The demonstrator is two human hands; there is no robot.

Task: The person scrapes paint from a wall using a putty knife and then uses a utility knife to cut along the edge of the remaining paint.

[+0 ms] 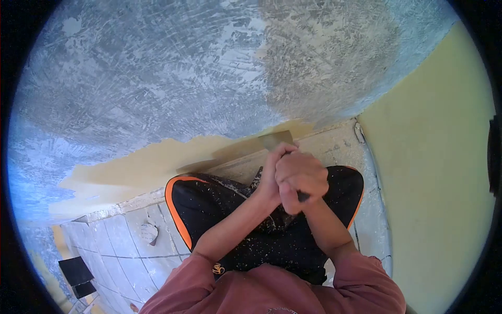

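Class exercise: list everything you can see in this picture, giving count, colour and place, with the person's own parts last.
Front wall: one, patchy blue-grey, across the top
Cream band: one, cream, along the front wall's base
Side wall: one, yellow-green, right
Tiled floor: one, pale with dark joints, below the walls
Scraper: one, greyish blade, dark handle end, in both hands
Crumpled piece: one, whitish, on the left tiles
Flat pieces: apparently two, black, lower left
Unclear object: one, black, far right edge
Trousers: one pair, black with orange stripes, pale specks, centre
Shirt: one, dull red, bottom
Left hand, right hand: two, bare, clasped around the handle
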